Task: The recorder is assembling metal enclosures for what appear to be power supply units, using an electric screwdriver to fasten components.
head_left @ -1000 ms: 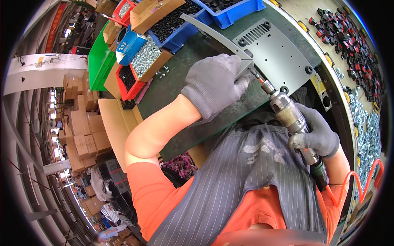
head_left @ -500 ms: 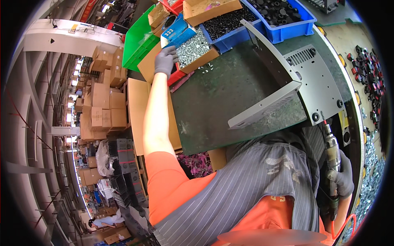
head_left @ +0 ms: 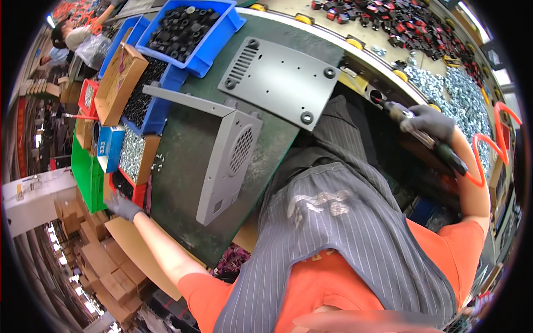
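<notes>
My left hand (head_left: 124,206), in a grey glove, is at the near edge of a small red bin (head_left: 123,187) of dark small parts. Its fingers look stretched and apart, with nothing visible in them. At the right, my gloved right hand (head_left: 431,123) grips a power screwdriver (head_left: 423,137) with a red hose (head_left: 482,166) at its rear end. The tool is held off the bench, its tip pointing up and left. Between my hands, a grey metal housing lies on the bench: a flat panel (head_left: 277,80) with round black feet at its corners, and a bent side (head_left: 230,161) with a round perforated grille.
Silver screws (head_left: 132,152) fill an open carton, some loose beside it. Blue bins (head_left: 208,65) hold black parts. A green bin (head_left: 86,169) stands far left. Beyond the bench's right edge (head_left: 383,62) lie piles of metal pieces (head_left: 458,91). Another person (head_left: 78,36) is at the far left.
The view has turned, so the bench and bins appear rotated. My right hand with the screwdriver has lifted away from the housing's corner. My left hand has drawn back from the screw carton to the red bin.
</notes>
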Demonstrator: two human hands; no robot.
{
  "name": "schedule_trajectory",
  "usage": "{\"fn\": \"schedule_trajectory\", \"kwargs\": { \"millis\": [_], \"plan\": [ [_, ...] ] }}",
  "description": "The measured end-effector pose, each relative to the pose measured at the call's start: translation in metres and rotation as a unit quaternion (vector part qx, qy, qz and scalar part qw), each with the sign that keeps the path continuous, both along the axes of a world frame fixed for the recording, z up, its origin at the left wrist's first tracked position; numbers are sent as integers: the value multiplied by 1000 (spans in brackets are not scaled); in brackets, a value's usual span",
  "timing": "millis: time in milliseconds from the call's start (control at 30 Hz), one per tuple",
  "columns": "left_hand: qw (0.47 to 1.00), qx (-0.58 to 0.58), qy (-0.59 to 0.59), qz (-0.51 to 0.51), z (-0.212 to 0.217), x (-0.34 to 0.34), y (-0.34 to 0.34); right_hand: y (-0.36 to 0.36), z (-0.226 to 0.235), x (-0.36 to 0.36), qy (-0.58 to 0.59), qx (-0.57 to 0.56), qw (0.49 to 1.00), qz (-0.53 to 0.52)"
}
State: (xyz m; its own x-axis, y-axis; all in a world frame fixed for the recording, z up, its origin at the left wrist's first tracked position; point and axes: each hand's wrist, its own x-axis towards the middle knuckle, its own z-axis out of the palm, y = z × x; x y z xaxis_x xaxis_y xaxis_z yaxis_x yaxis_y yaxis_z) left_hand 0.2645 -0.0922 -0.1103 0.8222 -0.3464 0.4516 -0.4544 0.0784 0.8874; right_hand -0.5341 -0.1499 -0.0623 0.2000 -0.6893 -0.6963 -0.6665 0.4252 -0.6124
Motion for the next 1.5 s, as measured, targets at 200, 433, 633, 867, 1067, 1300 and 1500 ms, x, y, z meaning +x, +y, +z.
{"fn": "schedule_trajectory", "kwargs": {
  "millis": [200, 433, 633, 867, 1067, 1300, 1500],
  "plan": [
    [991, 11, -133, 32, 46, -63, 16, -26, -31, 8, -149, 134, 972, -123],
    [971, 149, -104, -157, 53, -174, 64, 10, -71, 30, -313, 109, 798, -503],
    [853, 334, -71, -394, 8, -268, 88, 15, -164, 124, -393, 227, 817, -356],
    [889, 240, -108, -374, -11, -319, 86, -9, -206, 176, -416, 255, 823, -290],
    [920, 194, -283, -190, 78, -300, 82, 3, -154, 192, -400, 294, 840, -216],
    [908, 105, -331, -234, 93, -323, 62, 16, 12, 168, -709, 161, 671, 146],
    [888, 257, -63, -377, 28, -312, 64, -26, 51, 138, -272, -204, 937, -80]
  ]
}}
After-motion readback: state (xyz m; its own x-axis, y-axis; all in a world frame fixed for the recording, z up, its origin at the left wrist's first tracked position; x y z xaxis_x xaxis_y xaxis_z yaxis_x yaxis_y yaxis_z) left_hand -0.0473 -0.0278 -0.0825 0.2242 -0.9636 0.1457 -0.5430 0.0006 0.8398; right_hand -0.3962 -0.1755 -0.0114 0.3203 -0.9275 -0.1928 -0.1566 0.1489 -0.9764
